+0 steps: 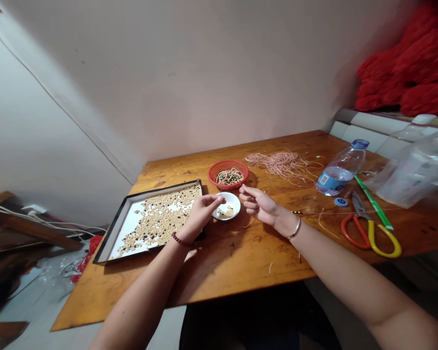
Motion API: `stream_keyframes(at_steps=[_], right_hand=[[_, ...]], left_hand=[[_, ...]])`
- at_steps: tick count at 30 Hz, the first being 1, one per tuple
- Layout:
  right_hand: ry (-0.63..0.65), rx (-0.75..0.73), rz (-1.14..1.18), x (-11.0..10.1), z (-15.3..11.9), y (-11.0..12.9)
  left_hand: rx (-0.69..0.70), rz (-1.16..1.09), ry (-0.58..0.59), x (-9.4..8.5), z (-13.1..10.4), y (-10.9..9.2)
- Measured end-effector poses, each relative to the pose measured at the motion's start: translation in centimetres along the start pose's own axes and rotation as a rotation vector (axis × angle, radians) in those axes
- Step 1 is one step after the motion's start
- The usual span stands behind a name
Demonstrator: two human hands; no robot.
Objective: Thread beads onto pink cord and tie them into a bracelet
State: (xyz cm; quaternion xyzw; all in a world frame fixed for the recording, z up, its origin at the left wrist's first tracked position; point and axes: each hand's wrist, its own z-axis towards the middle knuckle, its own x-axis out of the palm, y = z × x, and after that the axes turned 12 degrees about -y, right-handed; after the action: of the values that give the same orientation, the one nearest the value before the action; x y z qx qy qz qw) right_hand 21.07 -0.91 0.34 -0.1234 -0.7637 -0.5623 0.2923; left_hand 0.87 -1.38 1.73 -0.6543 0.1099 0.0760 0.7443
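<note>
My left hand (201, 214) reaches over the near left rim of a small white dish (232, 213) with a few beads in it. Its thumb and forefinger are pinched together; what they hold is too small to name. Just right of the dish, my right hand (261, 205) is raised with thumb and forefinger pressed together and the other fingers curled. I cannot make out what is between them. A thin cord (336, 213) with several dark and light beads (296, 212) at its left end shows beside my right wrist and runs right across the table.
A black-rimmed tray (111, 231) of loose beads lies left. Behind the dish stands a red basket (213, 170) of strung beads, with a tangle of pink cord (277, 161) beside it. At right are a water bottle (337, 170), blue cap (340, 201), scissors (370, 236) and green strip (374, 201).
</note>
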Motion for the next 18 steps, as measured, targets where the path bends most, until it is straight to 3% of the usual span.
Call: stream_keyframes(at_steps=[5, 14, 18], right_hand=[[0.023, -0.086, 0.003, 0.4, -0.2, -0.4], [0.074, 0.004, -0.049, 1.0, -0.7, -0.4], [0.043, -0.064, -0.119, 1.1, -0.9, -0.4]], left_hand=[[0.008, 0.02, 0.056, 0.5, -0.3, 0.3], [0.134, 0.189, 0.064, 0.9, -0.7, 0.2], [0.181, 0.235, 0.061, 1.0, -0.8, 0.0]])
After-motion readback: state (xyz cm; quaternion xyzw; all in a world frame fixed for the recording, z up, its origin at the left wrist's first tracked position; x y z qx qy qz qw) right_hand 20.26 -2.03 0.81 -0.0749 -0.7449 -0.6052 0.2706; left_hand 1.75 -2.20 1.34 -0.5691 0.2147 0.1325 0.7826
